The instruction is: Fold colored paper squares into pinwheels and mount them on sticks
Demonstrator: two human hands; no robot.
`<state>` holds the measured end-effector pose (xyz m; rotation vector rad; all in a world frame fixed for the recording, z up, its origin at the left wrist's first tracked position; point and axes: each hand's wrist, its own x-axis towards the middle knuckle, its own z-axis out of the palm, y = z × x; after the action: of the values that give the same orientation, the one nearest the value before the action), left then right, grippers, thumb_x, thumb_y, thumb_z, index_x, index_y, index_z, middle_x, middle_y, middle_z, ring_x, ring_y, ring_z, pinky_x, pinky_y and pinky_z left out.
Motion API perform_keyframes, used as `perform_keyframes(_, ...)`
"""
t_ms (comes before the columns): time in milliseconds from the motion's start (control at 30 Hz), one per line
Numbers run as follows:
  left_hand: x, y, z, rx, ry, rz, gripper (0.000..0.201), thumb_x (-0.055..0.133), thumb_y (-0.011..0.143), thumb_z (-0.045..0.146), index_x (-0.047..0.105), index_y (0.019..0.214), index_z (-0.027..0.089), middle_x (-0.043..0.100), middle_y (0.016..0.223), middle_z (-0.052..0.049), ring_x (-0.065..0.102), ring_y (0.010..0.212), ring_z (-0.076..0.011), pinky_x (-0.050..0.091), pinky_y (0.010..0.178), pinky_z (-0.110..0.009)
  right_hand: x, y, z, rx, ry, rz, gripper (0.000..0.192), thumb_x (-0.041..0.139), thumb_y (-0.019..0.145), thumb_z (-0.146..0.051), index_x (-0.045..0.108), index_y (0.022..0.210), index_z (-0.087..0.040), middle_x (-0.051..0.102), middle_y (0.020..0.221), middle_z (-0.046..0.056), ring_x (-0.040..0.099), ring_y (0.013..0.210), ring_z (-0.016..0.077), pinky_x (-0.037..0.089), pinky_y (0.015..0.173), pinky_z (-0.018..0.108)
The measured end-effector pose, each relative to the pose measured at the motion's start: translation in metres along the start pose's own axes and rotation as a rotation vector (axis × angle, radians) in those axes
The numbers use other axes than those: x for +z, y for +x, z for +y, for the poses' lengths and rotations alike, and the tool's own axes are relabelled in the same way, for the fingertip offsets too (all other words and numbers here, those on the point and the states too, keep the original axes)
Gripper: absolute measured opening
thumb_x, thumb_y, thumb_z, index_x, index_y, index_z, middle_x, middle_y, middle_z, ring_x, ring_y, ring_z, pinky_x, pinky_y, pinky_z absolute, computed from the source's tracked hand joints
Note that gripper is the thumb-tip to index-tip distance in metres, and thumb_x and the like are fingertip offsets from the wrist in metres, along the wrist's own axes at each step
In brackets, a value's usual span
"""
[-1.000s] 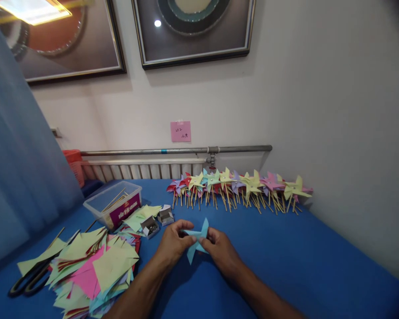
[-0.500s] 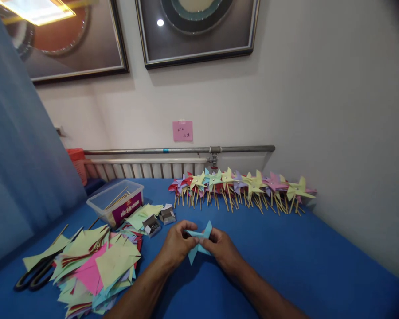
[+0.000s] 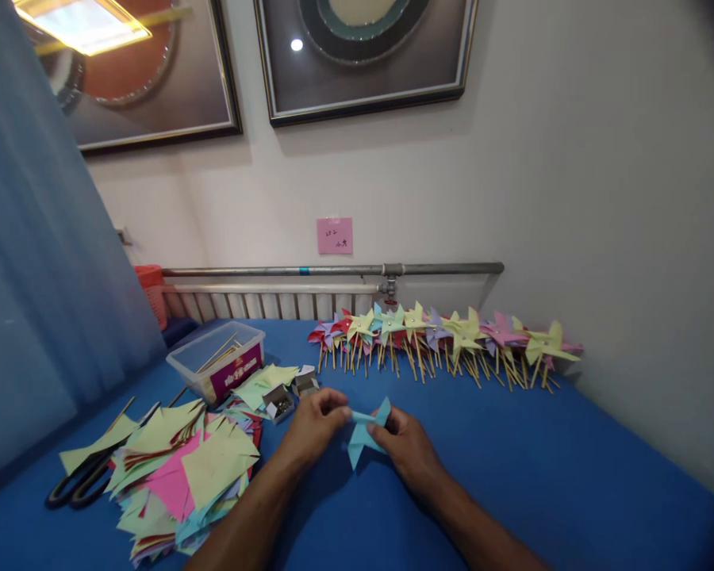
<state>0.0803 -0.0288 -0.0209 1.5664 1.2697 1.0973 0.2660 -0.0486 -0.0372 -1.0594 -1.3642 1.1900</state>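
A light blue paper pinwheel (image 3: 364, 438), folded into blades, is held over the blue table. My right hand (image 3: 405, 444) pinches it near its middle, thumb on top. The fingers of my left hand (image 3: 318, 420) are closed on the tip of its left blade. No stick shows on this pinwheel. Just beyond my left hand stand two small open boxes: one box (image 3: 279, 403) holds small metal pins, and the other box (image 3: 305, 381) is partly hidden by my fingers.
Cut paper sheets (image 3: 184, 468) are heaped at left beside black-handled scissors (image 3: 80, 480). Behind them stands a clear plastic tub (image 3: 184, 361) with sticks. Finished pinwheels on sticks (image 3: 440, 337) lie in a row along the wall. A blue curtain (image 3: 47, 238) hangs at left.
My left hand has moved from the pinwheel's centre out to its left blade tip. My right hand keeps its pinch, shifted slightly right. The whole view has shifted a little.
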Motion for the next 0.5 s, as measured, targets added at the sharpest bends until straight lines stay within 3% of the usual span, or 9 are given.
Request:
perform_keyframes(67, -0.022, 0.003, 0.005, 0.07, 0.301, 0.107, 0.017, 0.056, 0.086, 0.029, 0.069, 0.085, 0.017, 0.068, 0.076, -0.003, 0.061, 0.074, -0.0169, 0.042, 0.068, -0.026, -0.002, 0.002, 0.001, 0.01, -0.009, 0.051, 0.022, 0.071, 0.072, -0.039, 0.069, 0.079, -0.019, 0.068, 0.074, 0.003, 0.058, 0.071, 0.0205, 0.043, 0.068, 0.031)
perform_keyframes(133, -0.043, 0.005, 0.008, 0.061, 0.737, 0.231, 0.022, 0.051, 0.09, 0.026, 0.071, 0.086, 0.018, 0.071, 0.088, -0.007, 0.064, 0.084, -0.021, 0.042, 0.073, -0.029, -0.003, 0.003, 0.002, 0.024, -0.028, 0.087, 0.021, 0.07, 0.071, -0.038, 0.069, 0.078, -0.018, 0.068, 0.074, 0.003, 0.058, 0.071, 0.0206, 0.043, 0.069, 0.031)
perform_keyframes(233, -0.061, 0.007, 0.006, -0.026, 1.176, 0.227, 0.033, 0.042, 0.094, 0.024, 0.074, 0.091, 0.017, 0.073, 0.097, -0.015, 0.067, 0.094, -0.0286, 0.043, 0.079, -0.036, -0.003, 0.005, 0.005, 0.033, -0.039, 0.092, 0.021, 0.068, 0.071, -0.037, 0.07, 0.08, -0.018, 0.068, 0.076, 0.004, 0.058, 0.072, 0.0208, 0.044, 0.069, 0.032)
perform_keyframes(333, -0.066, 0.008, -0.001, -0.09, 1.303, 0.149, 0.038, 0.038, 0.093, 0.017, 0.076, 0.096, 0.018, 0.074, 0.105, -0.016, 0.065, 0.104, -0.0326, 0.043, 0.085, -0.041, -0.002, 0.004, 0.007, 0.027, -0.026, 0.074, 0.022, 0.068, 0.071, -0.037, 0.07, 0.081, -0.018, 0.069, 0.078, 0.004, 0.06, 0.073, 0.0218, 0.045, 0.07, 0.032)
perform_keyframes(500, -0.067, 0.009, -0.005, -0.137, 1.302, 0.118, 0.041, 0.036, 0.091, 0.013, 0.076, 0.101, 0.018, 0.073, 0.114, -0.016, 0.063, 0.11, -0.0326, 0.043, 0.089, -0.043, 0.001, 0.001, 0.005, 0.022, 0.002, 0.043, 0.015, 0.068, 0.072, -0.035, 0.067, 0.076, -0.02, 0.07, 0.075, 0.003, 0.064, 0.079, 0.0238, 0.047, 0.073, 0.033)
